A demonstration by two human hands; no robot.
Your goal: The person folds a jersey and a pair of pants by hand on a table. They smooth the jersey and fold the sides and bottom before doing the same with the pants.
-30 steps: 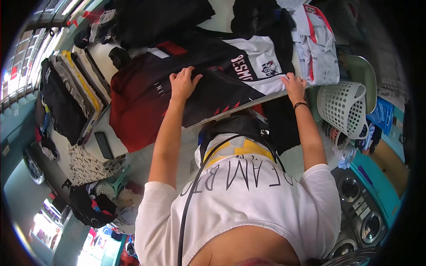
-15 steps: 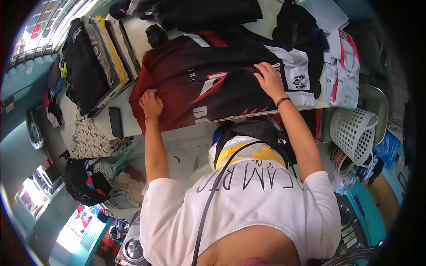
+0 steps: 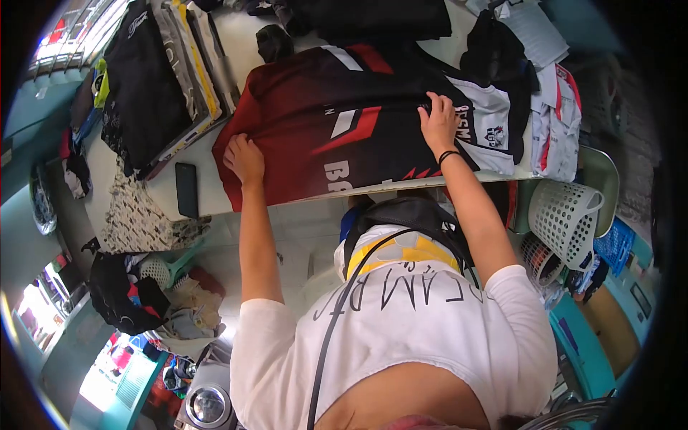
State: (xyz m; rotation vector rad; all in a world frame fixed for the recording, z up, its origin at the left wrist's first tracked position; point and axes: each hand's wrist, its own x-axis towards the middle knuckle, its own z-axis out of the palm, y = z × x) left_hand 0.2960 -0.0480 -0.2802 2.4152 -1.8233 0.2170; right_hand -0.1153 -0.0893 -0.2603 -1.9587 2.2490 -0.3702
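Observation:
A red and black jersey [image 3: 301, 136] with white and red printed stripes and letters lies spread on the table. My left hand [image 3: 245, 159] is at its left edge, with bent fingers closed on the red cloth. Toward the right side, my right hand [image 3: 438, 127], with a dark band at the wrist, pinches the black cloth between thumb and fingers. Just beyond that hand is a white printed section [image 3: 491, 118] with a small emblem. Shallow wrinkles run across the cloth between my hands.
A stack of folded clothes [image 3: 147, 86] and a black phone [image 3: 186, 190] are at the left of the white table [image 3: 161, 193]. Folded white and red shirts [image 3: 555, 129] lie at the right, above a white perforated basket [image 3: 562, 218]. Dark folded cloth [image 3: 380, 18] lies at the back.
The print on the jersey has shifted, and the cloth around the right hand is drawn into a different shape. The right hand's fingers are more bent. The view has shifted slightly.

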